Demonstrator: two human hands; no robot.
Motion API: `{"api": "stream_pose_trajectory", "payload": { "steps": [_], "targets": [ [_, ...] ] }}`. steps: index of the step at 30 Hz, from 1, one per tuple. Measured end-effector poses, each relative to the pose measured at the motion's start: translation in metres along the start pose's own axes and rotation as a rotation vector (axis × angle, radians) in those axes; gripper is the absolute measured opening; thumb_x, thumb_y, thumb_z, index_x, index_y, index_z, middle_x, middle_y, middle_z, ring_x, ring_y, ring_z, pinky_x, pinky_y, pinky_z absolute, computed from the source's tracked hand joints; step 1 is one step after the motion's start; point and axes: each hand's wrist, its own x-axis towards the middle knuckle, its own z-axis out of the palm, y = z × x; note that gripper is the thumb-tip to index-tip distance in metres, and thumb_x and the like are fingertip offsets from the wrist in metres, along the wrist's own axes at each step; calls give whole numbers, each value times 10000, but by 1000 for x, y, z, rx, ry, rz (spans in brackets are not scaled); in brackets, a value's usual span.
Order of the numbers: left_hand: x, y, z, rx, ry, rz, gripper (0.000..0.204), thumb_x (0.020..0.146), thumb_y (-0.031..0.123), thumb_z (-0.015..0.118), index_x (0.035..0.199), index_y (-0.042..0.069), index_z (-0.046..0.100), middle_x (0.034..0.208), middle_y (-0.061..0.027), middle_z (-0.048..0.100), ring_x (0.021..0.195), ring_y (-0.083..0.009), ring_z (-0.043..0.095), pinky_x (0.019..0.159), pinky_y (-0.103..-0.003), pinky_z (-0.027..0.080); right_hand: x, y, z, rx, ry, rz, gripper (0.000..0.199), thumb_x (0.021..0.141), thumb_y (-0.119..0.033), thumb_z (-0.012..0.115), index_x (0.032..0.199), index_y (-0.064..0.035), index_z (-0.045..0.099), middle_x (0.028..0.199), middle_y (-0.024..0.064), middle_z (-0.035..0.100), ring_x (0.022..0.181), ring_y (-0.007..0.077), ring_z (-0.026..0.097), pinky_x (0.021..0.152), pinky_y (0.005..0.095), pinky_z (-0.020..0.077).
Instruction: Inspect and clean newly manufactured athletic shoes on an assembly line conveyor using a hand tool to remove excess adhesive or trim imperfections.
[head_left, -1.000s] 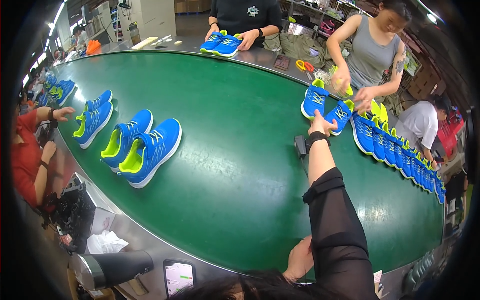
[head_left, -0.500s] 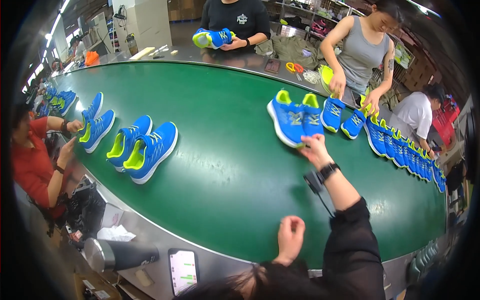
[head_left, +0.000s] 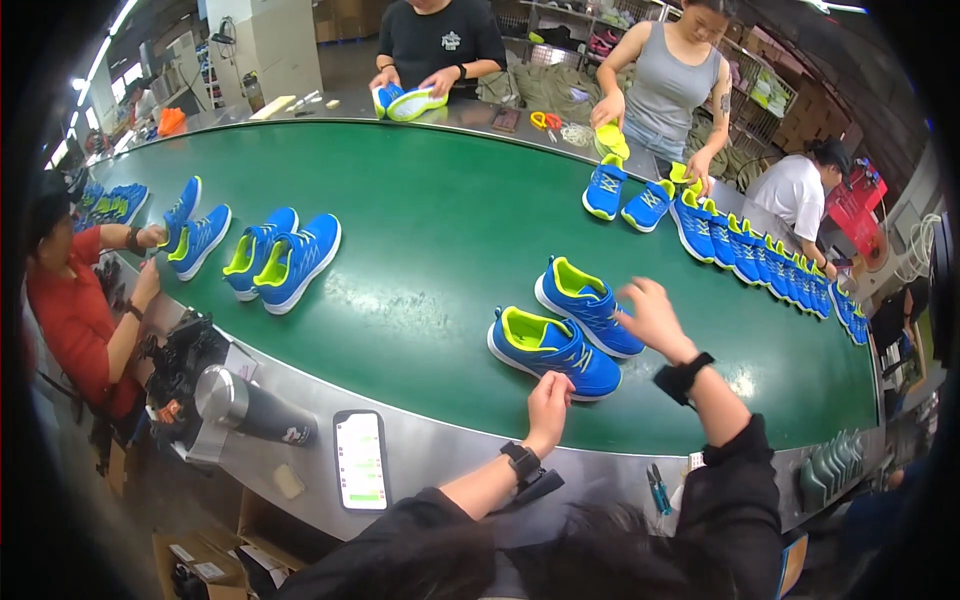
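Observation:
A pair of blue sneakers with lime linings and white soles lies in front of me on the green belt, toes to the right. My left hand point(head_left: 548, 408) is closed in a pinch against the side of the nearer sneaker point(head_left: 538, 350); whatever its fingers hold, if anything, is hidden. Over the front of the farther sneaker point(head_left: 575, 290), my right hand point(head_left: 655, 318) is open, fingers apart and bent. Its fingertips are close to the upper, and I cannot tell whether they touch.
Across the belt point(head_left: 430, 220), a person in grey handles sneakers beside a long row point(head_left: 750, 250). Another holds a sneaker point(head_left: 415, 103). At left, a person in red works by two more pairs. A phone point(head_left: 360, 460), tumbler point(head_left: 255, 405) and snips point(head_left: 658, 490) lie on the near metal edge.
The sneaker pair has come from the far side to right before me and turned, toes now rightward. My right hand has loosened from the toe; my left has moved up to the nearer sneaker.

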Motion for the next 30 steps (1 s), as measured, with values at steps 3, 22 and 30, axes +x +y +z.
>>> {"api": "stream_pose_trajectory", "payload": {
  "steps": [3,22,30],
  "targets": [
    [-9,4,-6,50,58,-81,214,962,196,515,809,56,571,644,29,497,591,-50,449,534,-216,352,42,-83,-2,-56,-34,-89,490,769,-475,670,1027,-59,684,1214,204,588,1169,376,512,1001,492,376],
    [-197,124,-109,472,228,86,335,928,169,555,1237,47,518,1116,-61,507,1034,-159,466,890,-279,401,-124,-179,-59,167,-309,-1022,74,648,-89,624,717,-105,644,965,17,661,978,195,593,1083,483,322],
    [-210,103,-86,860,302,313,499,770,155,704,1229,83,521,1201,-128,402,1167,-282,362,927,-393,386,-258,-182,-56,386,-38,-258,446,620,-42,752,1017,-121,565,1274,124,442,1201,355,400,1007,450,363]
  ]
}}
